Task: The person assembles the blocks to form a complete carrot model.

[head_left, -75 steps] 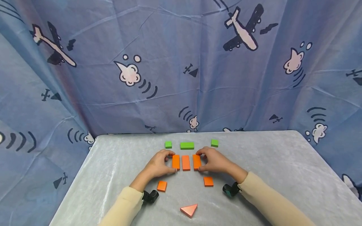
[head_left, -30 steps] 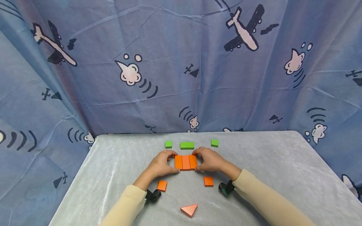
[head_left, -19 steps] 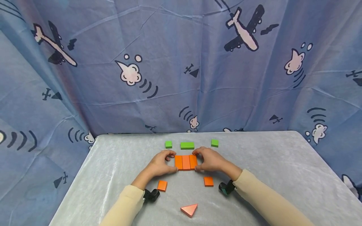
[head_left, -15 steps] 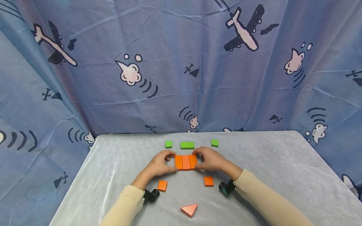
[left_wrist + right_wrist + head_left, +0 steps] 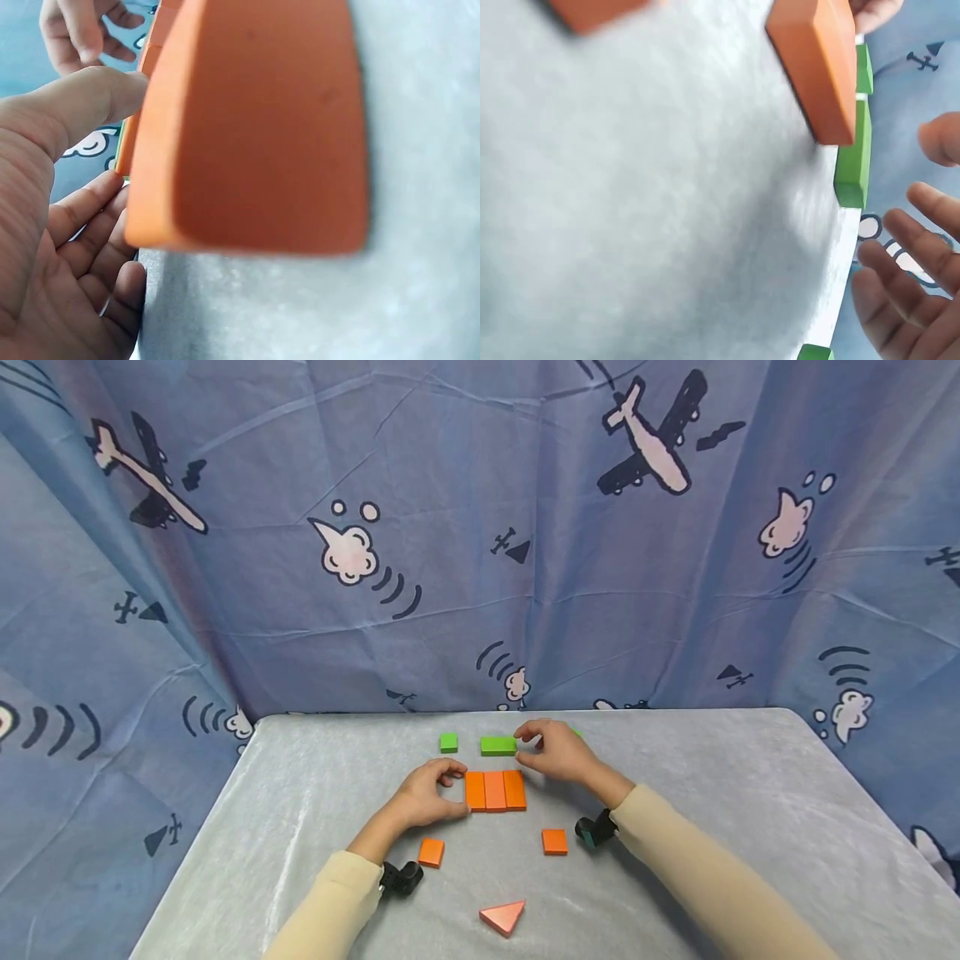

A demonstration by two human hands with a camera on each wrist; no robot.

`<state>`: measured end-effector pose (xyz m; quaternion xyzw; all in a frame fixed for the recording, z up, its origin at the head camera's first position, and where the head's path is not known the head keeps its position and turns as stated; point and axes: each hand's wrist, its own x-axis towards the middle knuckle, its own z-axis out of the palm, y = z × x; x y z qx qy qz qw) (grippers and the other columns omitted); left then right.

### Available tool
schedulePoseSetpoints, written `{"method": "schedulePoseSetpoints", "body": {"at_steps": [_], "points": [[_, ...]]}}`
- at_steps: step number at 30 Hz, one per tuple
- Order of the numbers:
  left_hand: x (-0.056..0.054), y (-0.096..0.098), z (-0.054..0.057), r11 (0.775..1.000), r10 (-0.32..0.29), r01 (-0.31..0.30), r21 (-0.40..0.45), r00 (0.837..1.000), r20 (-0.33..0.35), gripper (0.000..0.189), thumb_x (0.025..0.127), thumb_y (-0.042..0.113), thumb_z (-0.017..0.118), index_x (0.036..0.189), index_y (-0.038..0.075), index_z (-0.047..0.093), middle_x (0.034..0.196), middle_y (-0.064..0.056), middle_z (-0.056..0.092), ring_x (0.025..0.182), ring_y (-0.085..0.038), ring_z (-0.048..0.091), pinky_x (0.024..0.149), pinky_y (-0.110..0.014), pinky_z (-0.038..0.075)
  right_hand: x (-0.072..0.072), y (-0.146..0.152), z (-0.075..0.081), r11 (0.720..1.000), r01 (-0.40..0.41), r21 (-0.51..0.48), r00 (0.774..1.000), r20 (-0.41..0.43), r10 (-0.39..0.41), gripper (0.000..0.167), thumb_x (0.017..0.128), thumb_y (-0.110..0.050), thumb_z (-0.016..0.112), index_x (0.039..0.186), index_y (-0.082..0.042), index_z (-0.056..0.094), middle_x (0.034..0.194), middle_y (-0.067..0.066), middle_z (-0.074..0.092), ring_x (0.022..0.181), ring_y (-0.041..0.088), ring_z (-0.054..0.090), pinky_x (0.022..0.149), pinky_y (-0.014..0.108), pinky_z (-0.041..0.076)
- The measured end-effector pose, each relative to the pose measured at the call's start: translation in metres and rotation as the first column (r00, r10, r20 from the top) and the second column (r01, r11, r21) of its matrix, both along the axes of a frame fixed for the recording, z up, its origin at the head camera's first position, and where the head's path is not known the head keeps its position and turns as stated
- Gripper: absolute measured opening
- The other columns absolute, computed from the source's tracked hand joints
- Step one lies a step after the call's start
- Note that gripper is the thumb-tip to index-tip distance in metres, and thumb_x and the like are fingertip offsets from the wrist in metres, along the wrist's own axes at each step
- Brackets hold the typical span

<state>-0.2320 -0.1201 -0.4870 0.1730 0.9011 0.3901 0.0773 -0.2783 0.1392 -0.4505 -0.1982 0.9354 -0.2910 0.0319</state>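
Observation:
Three rectangular blocks lie side by side mid-table: an orange block (image 5: 476, 792) on the left, a paler salmon block (image 5: 495, 792) in the middle and another orange block (image 5: 515, 791) on the right. My left hand (image 5: 426, 795) rests loosely at the left end of this row, its thumb and fingertips right at the block's near and far corners. Farther back, my right hand (image 5: 561, 752) holds nothing. Its thumb and fingers are spread beside the right end of a long green block (image 5: 495, 747), as the right wrist view's fingers (image 5: 911, 292) also show.
A small green block (image 5: 448, 742) sits at the back left; its counterpart (image 5: 577, 732) is mostly hidden behind my right hand. Nearer are two orange squares, left (image 5: 431, 852) and right (image 5: 554, 842), and a salmon triangle (image 5: 503, 917). A patterned curtain (image 5: 480, 568) hangs behind the table.
Both hands pushed the outer orange blocks against the salmon one. My left hand then eased slightly left. My right hand has let go of its block and moved back to the long green block.

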Motion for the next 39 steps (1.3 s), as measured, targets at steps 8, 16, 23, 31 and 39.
{"method": "schedulePoseSetpoints", "body": {"at_steps": [8, 16, 23, 31, 39], "points": [[-0.001, -0.001, -0.001, 1.0, 0.0, 0.0, 0.005, 1.0, 0.022, 0.058, 0.071, 0.03, 0.083, 0.122, 0.017, 0.06, 0.116, 0.002, 0.063, 0.1, -0.013, 0.056, 0.088, -0.034, 0.046, -0.017, -0.006, -0.003, 0.999, 0.029, 0.02, 0.999, 0.042, -0.029, 0.035, 0.082, -0.024, 0.071, 0.113, -0.009, 0.069, 0.109, 0.009, 0.069, 0.09, 0.022, 0.065, 0.079, 0.038, 0.054], [-0.001, -0.001, 0.001, 1.0, 0.0, -0.001, 0.011, 1.0, 0.029, 0.056, 0.071, 0.03, 0.083, 0.121, 0.018, 0.061, 0.116, 0.002, 0.063, 0.1, -0.014, 0.056, 0.088, -0.034, 0.046, -0.026, -0.014, -0.007, 0.995, 0.0, 0.097, 1.0, 0.031, -0.004, 0.035, 0.081, -0.021, 0.073, 0.113, -0.008, 0.07, 0.11, 0.008, 0.069, 0.098, 0.022, 0.063, 0.086, 0.04, 0.052], [-0.001, -0.002, 0.0, 1.0, -0.004, 0.004, 0.0, 1.0, 0.021, 0.055, 0.071, 0.03, 0.083, 0.12, 0.018, 0.061, 0.115, 0.002, 0.063, 0.099, -0.014, 0.056, 0.087, -0.034, 0.046, -0.032, -0.018, -0.009, 0.993, 0.03, 0.11, 0.996, 0.075, -0.039, 0.03, 0.081, -0.016, 0.073, 0.109, -0.006, 0.072, 0.107, 0.008, 0.069, 0.093, 0.019, 0.06, 0.085, 0.038, 0.052], [-0.002, -0.001, 0.002, 1.0, -0.004, 0.004, 0.002, 1.0, 0.023, 0.055, 0.071, 0.03, 0.083, 0.12, 0.018, 0.061, 0.115, 0.002, 0.063, 0.099, -0.014, 0.056, 0.087, -0.034, 0.046, -0.038, -0.015, -0.014, 0.998, -0.008, 0.068, 0.997, 0.078, 0.002, 0.028, 0.08, -0.014, 0.073, 0.106, -0.003, 0.072, 0.097, 0.007, 0.071, 0.085, 0.015, 0.062, 0.08, 0.033, 0.055], [-0.002, -0.002, 0.004, 1.0, -0.003, 0.003, 0.012, 0.998, 0.055, 0.054, 0.072, 0.031, 0.083, 0.12, 0.019, 0.062, 0.117, 0.002, 0.063, 0.101, -0.014, 0.056, 0.088, -0.035, 0.046, -0.038, -0.013, -0.015, 0.998, -0.044, 0.05, 0.998, 0.04, 0.042, 0.028, 0.078, -0.014, 0.075, 0.103, -0.002, 0.073, 0.093, 0.007, 0.07, 0.082, 0.014, 0.062, 0.076, 0.031, 0.055]]}}
